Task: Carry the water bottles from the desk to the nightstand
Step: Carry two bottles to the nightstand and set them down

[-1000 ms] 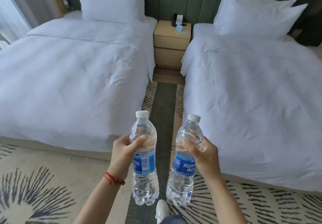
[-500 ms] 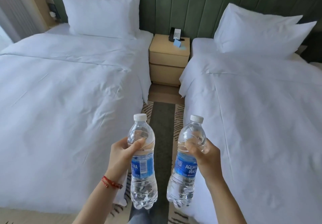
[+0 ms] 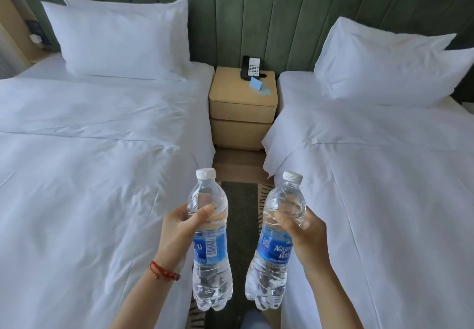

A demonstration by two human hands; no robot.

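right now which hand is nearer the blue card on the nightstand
Right, but only slightly. The right hand holds its bottle nearly straight below the blue card; the left hand, holding the other bottle, sits further to the left of it.

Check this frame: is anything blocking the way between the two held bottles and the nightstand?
Nothing visible blocks it. The left hand and right hand hold the bottles over the open aisle leading to the nightstand. Only a phone and blue card occupy its back.

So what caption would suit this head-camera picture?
Two hands, left and right, each hold a water bottle upright between twin beds, facing the nightstand.
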